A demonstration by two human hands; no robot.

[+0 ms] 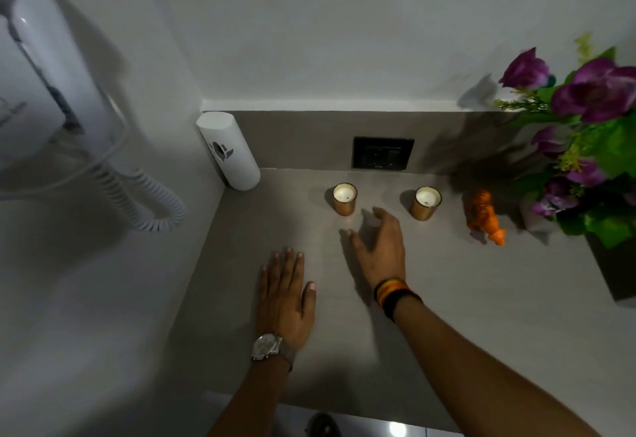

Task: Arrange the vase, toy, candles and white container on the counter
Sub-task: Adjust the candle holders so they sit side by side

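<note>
Two candles in gold glass holders stand on the grey counter (447, 299): the left candle (345, 199) and the right candle (425, 203). An orange toy tiger (483, 214) stands to their right, beside the vase (531, 216) of purple flowers (592, 92). The white container (229, 151) stands in the back left corner. My left hand (285, 295) lies flat on the counter, fingers spread. My right hand (378, 247) hovers between the two candles, fingers apart, holding nothing.
A black wall socket (382, 152) sits on the backsplash behind the candles. A white wall-mounted hair dryer (41, 75) with a coiled cord (151, 202) hangs on the left wall. A dark box (616, 264) stands at the right edge.
</note>
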